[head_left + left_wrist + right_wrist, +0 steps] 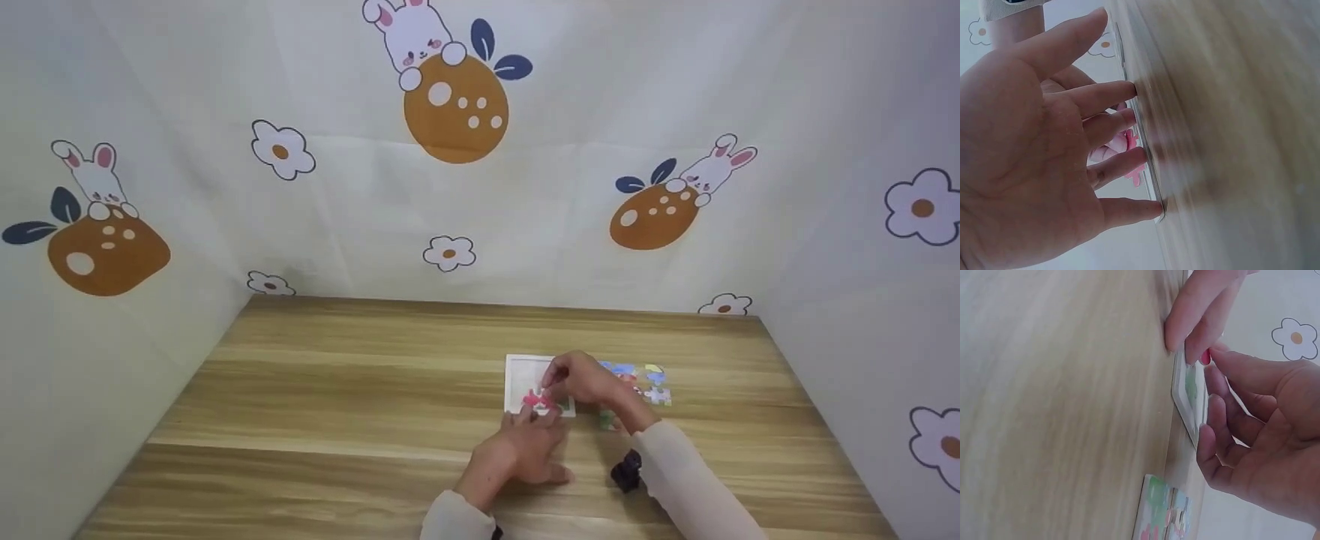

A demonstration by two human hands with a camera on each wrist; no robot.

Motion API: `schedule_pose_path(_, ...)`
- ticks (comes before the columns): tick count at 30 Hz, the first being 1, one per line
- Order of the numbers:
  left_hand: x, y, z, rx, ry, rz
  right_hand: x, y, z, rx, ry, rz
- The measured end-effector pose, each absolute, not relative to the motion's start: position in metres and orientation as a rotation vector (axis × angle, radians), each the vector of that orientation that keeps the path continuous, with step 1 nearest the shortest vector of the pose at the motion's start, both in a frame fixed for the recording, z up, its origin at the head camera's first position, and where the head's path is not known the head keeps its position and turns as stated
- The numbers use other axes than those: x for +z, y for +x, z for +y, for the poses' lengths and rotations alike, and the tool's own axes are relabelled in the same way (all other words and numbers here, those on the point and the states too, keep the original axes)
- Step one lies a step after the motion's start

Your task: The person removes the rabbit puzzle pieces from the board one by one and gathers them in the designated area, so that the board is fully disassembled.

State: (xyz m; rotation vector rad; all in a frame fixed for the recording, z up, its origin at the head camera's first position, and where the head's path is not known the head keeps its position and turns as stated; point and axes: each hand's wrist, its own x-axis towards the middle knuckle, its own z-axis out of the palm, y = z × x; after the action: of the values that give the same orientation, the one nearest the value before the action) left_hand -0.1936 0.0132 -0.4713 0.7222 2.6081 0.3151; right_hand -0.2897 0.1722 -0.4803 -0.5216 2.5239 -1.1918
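Note:
A white square puzzle tray (509,388) lies on the table, with pink-red puzzle pieces (534,400) near its front edge. My left hand (517,450) is on the near side of the tray. In the left wrist view, the fingers of this left hand (1033,146) are spread and fairly straight, their tips touching the tray's rim. My right hand (589,377) reaches over the tray from the right. Thumb and forefinger of the right hand (1275,416) pinch a red puzzle piece (1206,356), mostly hidden by the fingers. A green patch shows in the tray's corner.
Several colourful puzzle pieces (657,395) lie joined or close together right of the tray, partly behind the right forearm. A small black device (626,472) is beside the right sleeve. Patterned cloth (360,202) walls the wooden table (315,390) at the back and sides.

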Motion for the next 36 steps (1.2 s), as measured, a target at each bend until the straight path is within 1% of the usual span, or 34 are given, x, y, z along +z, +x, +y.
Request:
schedule_pose_path(9, -0.471, -0.193, 0.013, 0.270, 0.752, 2.631, -0.467, -0.288, 0.182, -1.221, -0.551, 2.540)
schedule_pose_path(14, -0.471, -0.192, 0.015, 0.230, 0.762, 2.639, -0.458, -0.285, 0.199, -1.203, -0.546, 2.580)
schedule_pose_path(18, -0.471, -0.192, 0.015, 0.219, 0.749, 2.652, -0.451, -0.280, 0.215, -1.194, -0.479, 2.596)
schedule_pose_path(24, -0.471, -0.193, 0.014, 0.233, 0.731, 2.645, -0.445, -0.273, 0.238, -1.178, -0.487, 2.610)
schedule_pose_path(29, -0.470, -0.194, 0.014, 0.252, 0.718, 2.634, -0.444, -0.264, 0.256, -1.174, -0.456, 2.611)
schedule_pose_path(36, -0.471, -0.193, 0.015, 0.258, 0.718, 2.638, -0.452, -0.254, 0.274, -1.109, -0.428, 2.668)
